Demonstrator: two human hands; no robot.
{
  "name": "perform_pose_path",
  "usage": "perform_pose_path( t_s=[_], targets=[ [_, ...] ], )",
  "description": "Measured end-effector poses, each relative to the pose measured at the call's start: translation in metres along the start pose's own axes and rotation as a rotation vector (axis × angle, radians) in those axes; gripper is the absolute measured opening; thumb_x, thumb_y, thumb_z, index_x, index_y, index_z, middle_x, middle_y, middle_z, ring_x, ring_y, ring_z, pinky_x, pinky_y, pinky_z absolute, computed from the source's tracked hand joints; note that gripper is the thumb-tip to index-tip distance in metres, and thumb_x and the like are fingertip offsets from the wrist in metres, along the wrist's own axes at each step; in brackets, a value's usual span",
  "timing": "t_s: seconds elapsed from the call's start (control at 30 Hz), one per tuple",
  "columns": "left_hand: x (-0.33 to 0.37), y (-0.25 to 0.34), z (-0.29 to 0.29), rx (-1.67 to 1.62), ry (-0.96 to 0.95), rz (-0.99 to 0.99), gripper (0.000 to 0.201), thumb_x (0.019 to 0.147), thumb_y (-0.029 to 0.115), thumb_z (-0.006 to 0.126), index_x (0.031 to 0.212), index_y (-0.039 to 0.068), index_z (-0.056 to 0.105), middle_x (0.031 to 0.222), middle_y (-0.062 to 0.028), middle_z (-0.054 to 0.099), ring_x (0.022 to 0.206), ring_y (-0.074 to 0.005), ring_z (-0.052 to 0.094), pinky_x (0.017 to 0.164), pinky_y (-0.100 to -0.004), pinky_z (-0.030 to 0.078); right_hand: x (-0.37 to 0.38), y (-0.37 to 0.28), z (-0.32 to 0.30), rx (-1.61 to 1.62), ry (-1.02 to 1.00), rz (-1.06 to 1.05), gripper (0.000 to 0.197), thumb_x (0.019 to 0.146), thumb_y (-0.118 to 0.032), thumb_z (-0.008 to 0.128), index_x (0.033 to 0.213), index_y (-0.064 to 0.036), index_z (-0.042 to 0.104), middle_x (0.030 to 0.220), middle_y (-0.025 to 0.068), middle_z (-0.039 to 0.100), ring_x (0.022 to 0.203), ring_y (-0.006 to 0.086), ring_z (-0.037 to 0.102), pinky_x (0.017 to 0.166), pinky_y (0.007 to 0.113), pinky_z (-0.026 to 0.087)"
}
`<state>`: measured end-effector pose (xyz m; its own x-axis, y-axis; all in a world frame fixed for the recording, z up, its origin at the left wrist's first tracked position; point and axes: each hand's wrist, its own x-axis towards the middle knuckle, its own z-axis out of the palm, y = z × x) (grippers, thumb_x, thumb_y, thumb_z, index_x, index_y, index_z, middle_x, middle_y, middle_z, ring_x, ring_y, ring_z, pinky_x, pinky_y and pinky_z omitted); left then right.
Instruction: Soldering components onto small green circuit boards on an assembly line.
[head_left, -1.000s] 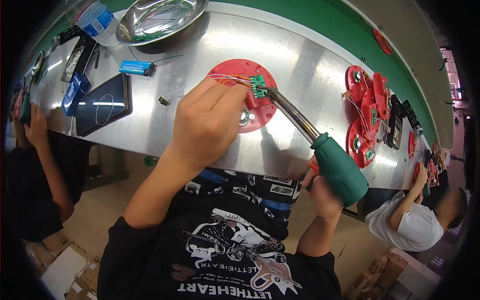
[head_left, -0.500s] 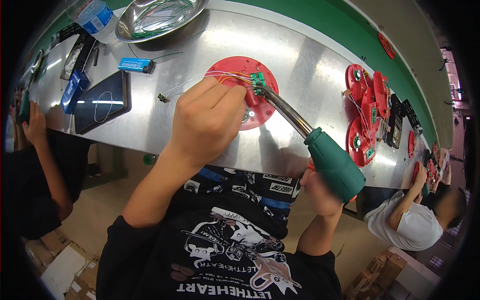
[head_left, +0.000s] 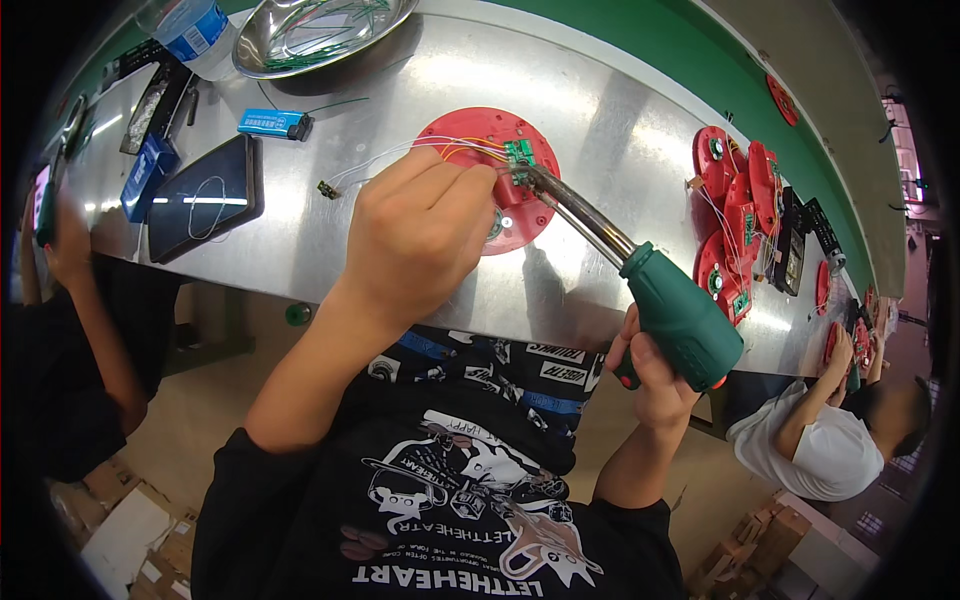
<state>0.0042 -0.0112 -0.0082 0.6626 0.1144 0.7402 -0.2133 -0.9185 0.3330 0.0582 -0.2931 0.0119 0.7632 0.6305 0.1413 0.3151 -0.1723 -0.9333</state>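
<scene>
Brushed steel bench, bordered on its far side by a green belt, with 1 red disc lying flat near its middle. Left hand is curled over the disc's left half, fingertips pinched at thin wires beside a small green circuit board; the knuckles hide the exact pinch point. Right hand is clenched around the green handle of a soldering iron, whose metal barrel slants up-left so that its tip touches the board. Left of the disc: a dark tablet, a blue box, a blue lighter and a tiny loose component. At the far edge stand a steel bowl holding green wires and a water bottle. A pile of further red discs lies to the right. Co-workers flank the person: 1 hand at left, 1 white sleeve at lower right.
</scene>
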Motion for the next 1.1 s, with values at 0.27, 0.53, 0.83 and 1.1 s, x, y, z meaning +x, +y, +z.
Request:
perform_pose_path(
  t_s=[0.27, 0.53, 0.83, 1.1],
  targets=[
    [0.001, 0.003, -0.001, -0.014, -0.011, -0.015, 0.006, 0.075, 0.002, 0.068, 0.079, 0.002, 0.064, 0.070, -0.0083, 0.058, 0.065, -0.0253, 0.056, 0.057, -0.0381, 0.048, -0.007, 0.004, 0.009, 0.204, 0.274, -0.124, 0.052, 0.093, -0.023, 0.060, 0.129, 0.0132, 0.050, 0.100, 0.0223, 0.063, 0.053, 0.0221, 0.061, 0.046, 0.030, 0.048],
    [0.001, 0.002, -0.004, 0.008, -0.032, -0.013, 0.010, 0.074, 0.004, 0.070, 0.082, 0.002, 0.065, 0.074, -0.0089, 0.060, 0.070, -0.0261, 0.057, 0.060, -0.0375, 0.048, -0.013, 0.009, 0.003, 0.218, 0.358, -0.154, 0.050, 0.093, -0.027, 0.060, 0.122, 0.0130, 0.051, 0.098, 0.0226, 0.062, 0.051, 0.0233, 0.062, 0.045, 0.032, 0.050],
    [0.075, 0.001, -0.010, 0.060, -0.576, 0.079, 0.044, 0.070, 0.028, 0.076, 0.108, 0.007, 0.070, 0.100, -0.0152, 0.070, 0.097, -0.0321, 0.060, 0.089, -0.0454, 0.043, -0.046, 0.015, -0.027, 0.396, 0.743, -0.226, 0.043, 0.101, -0.038, 0.046, 0.115, 0.0026, 0.050, 0.101, 0.0173, 0.054, 0.053, 0.0201, 0.059, 0.046, 0.035, 0.051],
    [0.187, 0.054, 0.122, 0.026, -0.143, 0.355, 0.041, 0.085, 0.038, 0.072, 0.111, 0.006, 0.067, 0.110, -0.0149, 0.068, 0.107, -0.0348, 0.061, 0.090, -0.0465, 0.050, -0.090, 0.016, -0.058, 0.322, 1.130, -0.276, 0.045, 0.104, -0.041, 0.035, 0.116, -0.0014, 0.053, 0.104, 0.0132, 0.055, 0.054, 0.0142, 0.053, 0.049, 0.031, 0.048]
  ],
)
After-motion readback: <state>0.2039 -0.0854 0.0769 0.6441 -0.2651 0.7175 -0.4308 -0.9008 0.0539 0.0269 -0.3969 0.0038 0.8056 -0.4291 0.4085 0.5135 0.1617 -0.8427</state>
